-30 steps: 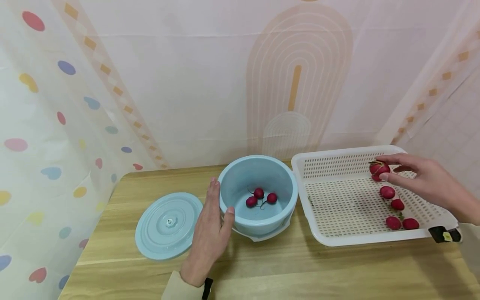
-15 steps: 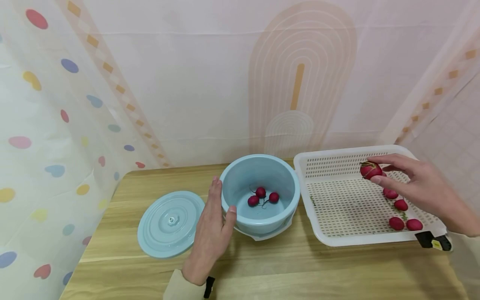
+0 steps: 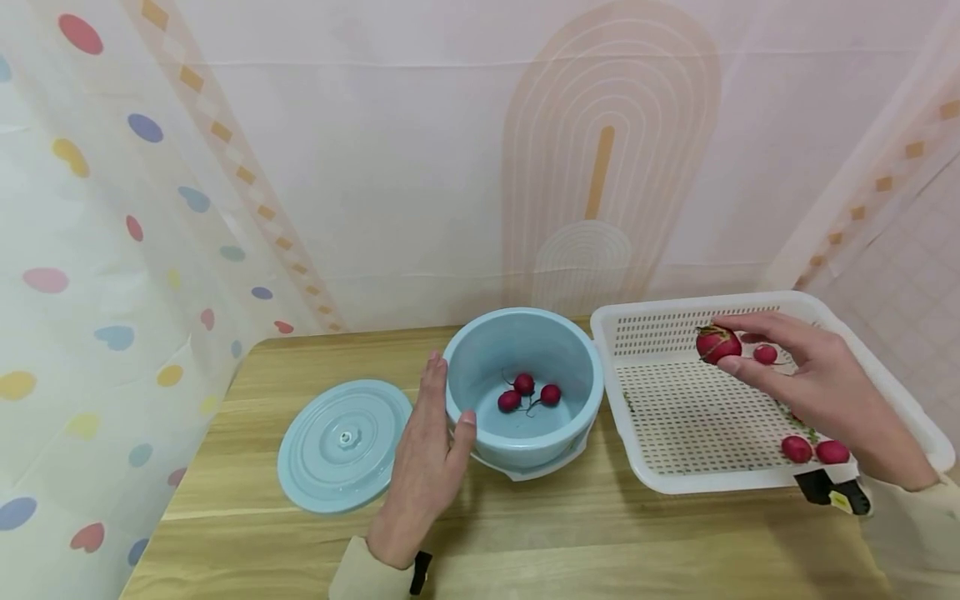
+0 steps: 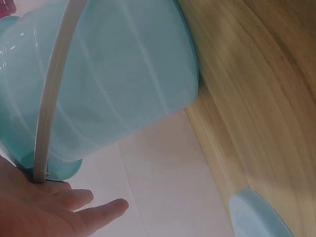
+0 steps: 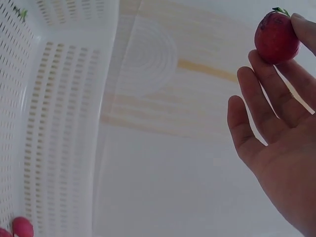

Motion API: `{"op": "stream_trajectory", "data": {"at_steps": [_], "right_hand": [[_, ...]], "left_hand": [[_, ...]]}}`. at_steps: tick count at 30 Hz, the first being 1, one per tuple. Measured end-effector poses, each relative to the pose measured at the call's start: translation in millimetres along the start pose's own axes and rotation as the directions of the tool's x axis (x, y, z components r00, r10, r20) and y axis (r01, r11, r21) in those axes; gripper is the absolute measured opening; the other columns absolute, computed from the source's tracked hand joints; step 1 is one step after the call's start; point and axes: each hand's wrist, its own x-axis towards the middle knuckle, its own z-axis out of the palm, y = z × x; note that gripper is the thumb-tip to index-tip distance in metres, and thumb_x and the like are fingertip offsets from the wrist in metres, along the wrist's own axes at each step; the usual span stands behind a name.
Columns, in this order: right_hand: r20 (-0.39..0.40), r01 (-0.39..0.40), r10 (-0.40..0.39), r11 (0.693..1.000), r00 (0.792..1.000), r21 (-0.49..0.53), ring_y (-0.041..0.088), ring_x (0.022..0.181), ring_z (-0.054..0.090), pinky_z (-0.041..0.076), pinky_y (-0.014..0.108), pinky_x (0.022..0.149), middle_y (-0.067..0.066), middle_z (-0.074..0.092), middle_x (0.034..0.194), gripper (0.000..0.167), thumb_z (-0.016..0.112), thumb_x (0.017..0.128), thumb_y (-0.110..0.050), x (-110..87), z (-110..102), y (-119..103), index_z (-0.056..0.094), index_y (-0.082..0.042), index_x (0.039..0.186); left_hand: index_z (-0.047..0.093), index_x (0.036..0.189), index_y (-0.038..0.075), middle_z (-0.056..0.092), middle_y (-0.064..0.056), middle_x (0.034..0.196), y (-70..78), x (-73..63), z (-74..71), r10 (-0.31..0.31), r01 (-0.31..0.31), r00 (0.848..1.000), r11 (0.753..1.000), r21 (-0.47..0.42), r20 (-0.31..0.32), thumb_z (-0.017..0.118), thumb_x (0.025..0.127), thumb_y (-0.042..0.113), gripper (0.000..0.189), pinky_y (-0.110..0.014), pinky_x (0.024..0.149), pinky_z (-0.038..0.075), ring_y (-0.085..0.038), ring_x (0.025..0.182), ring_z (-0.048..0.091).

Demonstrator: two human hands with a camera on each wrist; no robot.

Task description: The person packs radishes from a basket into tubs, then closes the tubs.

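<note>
Between thumb and fingers my right hand (image 3: 813, 375) pinches a red radish (image 3: 717, 344), held up over the white perforated basket (image 3: 637, 462). The right wrist view shows this radish (image 5: 277, 38) with a small green stub at its top. My left hand (image 3: 427, 458) lies with straight fingers along the left side of a light blue bucket (image 3: 517, 454). Inside that bucket sit 3 radishes (image 3: 523, 384) with thin roots. In the left wrist view the bucket's pale handle (image 4: 54, 84) hangs down its side, above my spread fingers.
Several more radishes (image 3: 797, 449) lie in the basket's right part, some hidden by my right hand. A round blue lid (image 3: 337, 483) lies on the wooden table (image 3: 525, 542) left of the bucket. A patterned curtain (image 3: 420, 167) rises behind the table.
My right hand has lifted the radish and moved left with it above the basket, uncovering another radish behind. The left hand stays at the bucket's side.
</note>
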Motion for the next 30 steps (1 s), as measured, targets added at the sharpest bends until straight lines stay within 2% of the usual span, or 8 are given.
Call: {"op": "stream_trajectory", "data": {"at_steps": [3, 6, 15, 18, 21, 25, 28, 30], "right_hand": [[-0.012, 0.062, -0.062, 0.998, 0.998, -0.012, 0.001, 0.094, 0.055, 0.042, 0.01, 0.078, -0.027, 0.067, 0.117, 0.048, 0.083, 0.082, 0.002, 0.0, 5, -4, 0.074, -0.012, 0.127], [-0.024, 0.098, -0.098, 0.995, 0.995, -0.009, 0.0, 0.096, 0.056, 0.042, 0.012, 0.075, -0.026, 0.067, 0.12, 0.051, 0.084, 0.079, 0.005, 0.2, 10, -9, 0.074, -0.012, 0.127], [-0.037, 0.152, -0.15, 0.985, 0.988, 0.08, 0.0, 0.113, 0.063, 0.043, 0.011, 0.097, -0.006, 0.072, 0.124, 0.059, 0.084, 0.075, 0.012, 0.8, 27, -26, 0.074, -0.011, 0.127], [-0.044, 0.159, -0.155, 0.982, 0.987, 0.101, 0.0, 0.114, 0.062, 0.044, 0.011, 0.096, -0.003, 0.072, 0.124, 0.06, 0.084, 0.074, 0.012, 0.7, 33, -30, 0.074, -0.011, 0.128], [-0.067, 0.215, -0.208, 0.969, 0.976, 0.123, 0.001, 0.114, 0.064, 0.045, 0.013, 0.097, -0.001, 0.073, 0.123, 0.06, 0.085, 0.071, 0.014, 2.1, 39, -33, 0.074, -0.007, 0.126], [-0.081, 0.268, -0.258, 0.95, 0.963, 0.16, 0.002, 0.114, 0.065, 0.047, 0.015, 0.099, -0.007, 0.072, 0.123, 0.062, 0.084, 0.068, 0.018, 3.3, 48, -35, 0.072, -0.001, 0.126], [-0.07, 0.249, -0.24, 0.953, 0.968, 0.176, 0.002, 0.116, 0.063, 0.046, 0.015, 0.102, -0.013, 0.069, 0.125, 0.061, 0.083, 0.071, 0.017, 2.4, 54, -38, 0.071, -0.002, 0.128], [-0.069, 0.252, -0.244, 0.952, 0.967, 0.176, 0.003, 0.118, 0.063, 0.045, 0.016, 0.104, -0.011, 0.07, 0.127, 0.06, 0.084, 0.072, 0.014, 2.3, 58, -39, 0.071, -0.003, 0.129]], "left_hand": [[0.021, 0.164, 0.002, 0.017, -0.009, 0.172, 0.6, 0.1, -0.4, -0.008, 0.008, 1.0, 1.0, 0.004, 0.005, 0.048, 0.106, 0.032, 0.071, -0.052, 0.121, 0.03, -0.03, 0.156, 0.024], [0.021, 0.164, 0.002, 0.017, -0.009, 0.172, 0.8, 0.2, -0.6, -0.01, 0.01, 1.0, 1.0, 0.004, 0.004, 0.048, 0.106, 0.032, 0.071, -0.052, 0.121, 0.03, -0.03, 0.156, 0.024], [0.022, 0.164, 0.002, 0.018, -0.009, 0.172, 0.4, -0.2, -0.2, -0.009, 0.009, 1.0, 1.0, 0.0, 0.002, 0.049, 0.106, 0.031, 0.071, -0.052, 0.121, 0.03, -0.03, 0.156, 0.024], [0.022, 0.164, 0.002, 0.019, -0.01, 0.172, 0.3, -0.3, -0.1, -0.007, 0.007, 1.0, 1.0, -0.001, 0.0, 0.049, 0.106, 0.031, 0.07, -0.052, 0.121, 0.031, -0.03, 0.156, 0.025], [0.023, 0.163, 0.001, 0.02, -0.012, 0.171, 0.1, -0.3, -0.1, -0.003, 0.003, 1.0, 1.0, 0.0, -0.003, 0.049, 0.106, 0.031, 0.07, -0.052, 0.121, 0.031, -0.031, 0.155, 0.026], [0.023, 0.163, 0.001, 0.021, -0.014, 0.171, 0.4, -0.2, -0.4, -0.003, 0.003, 1.0, 1.0, -0.002, -0.005, 0.05, 0.105, 0.03, 0.07, -0.053, 0.121, 0.031, -0.031, 0.155, 0.026], [0.023, 0.163, 0.001, 0.02, -0.012, 0.171, 0.7, -0.3, -0.5, -0.005, 0.005, 1.0, 1.0, -0.003, -0.004, 0.052, 0.105, 0.029, 0.071, -0.053, 0.121, 0.031, -0.031, 0.155, 0.026], [0.023, 0.163, 0.001, 0.02, -0.012, 0.171, 0.5, -0.3, -0.2, -0.004, 0.004, 1.0, 1.0, -0.001, -0.004, 0.052, 0.105, 0.028, 0.071, -0.053, 0.121, 0.031, -0.032, 0.155, 0.026]]}}
